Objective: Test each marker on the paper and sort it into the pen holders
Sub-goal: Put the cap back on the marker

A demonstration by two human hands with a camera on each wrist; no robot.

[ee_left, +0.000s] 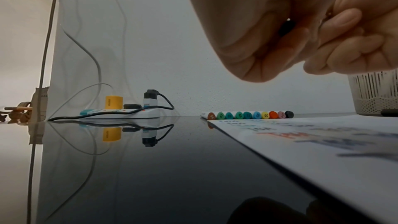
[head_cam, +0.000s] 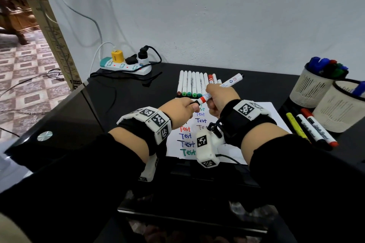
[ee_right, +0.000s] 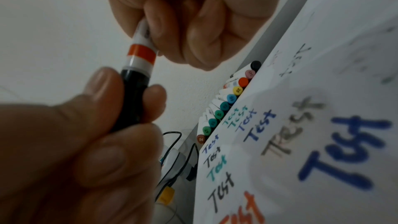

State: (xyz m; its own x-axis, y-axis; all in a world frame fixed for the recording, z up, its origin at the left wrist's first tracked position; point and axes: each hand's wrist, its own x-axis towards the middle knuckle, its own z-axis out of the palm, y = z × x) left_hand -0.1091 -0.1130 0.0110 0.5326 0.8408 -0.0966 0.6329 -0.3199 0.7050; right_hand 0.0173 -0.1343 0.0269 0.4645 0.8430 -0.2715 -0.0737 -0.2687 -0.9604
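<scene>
A white marker [head_cam: 223, 86] with a red band and a black cap [ee_right: 133, 77] is held in the air over the paper [head_cam: 266, 116]. My right hand [head_cam: 212, 94] grips its barrel. My left hand [head_cam: 192, 105] pinches the cap, which sits on the marker's end. In the right wrist view my right hand [ee_right: 163, 40] is above and my left hand [ee_right: 129, 89] below it. The paper carries several "Test" words in different colours. A row of markers [head_cam: 193, 85] lies at the paper's far edge. Two mesh pen holders [head_cam: 314, 89] [head_cam: 339, 110] stand at the right.
A power strip [head_cam: 126, 66] with plugs and cables lies at the back left of the black table [head_cam: 128, 104]. Yellow [head_cam: 296, 126], black [head_cam: 308, 130] and red [head_cam: 320, 128] markers lie loose in front of the holders. The far holder contains several markers.
</scene>
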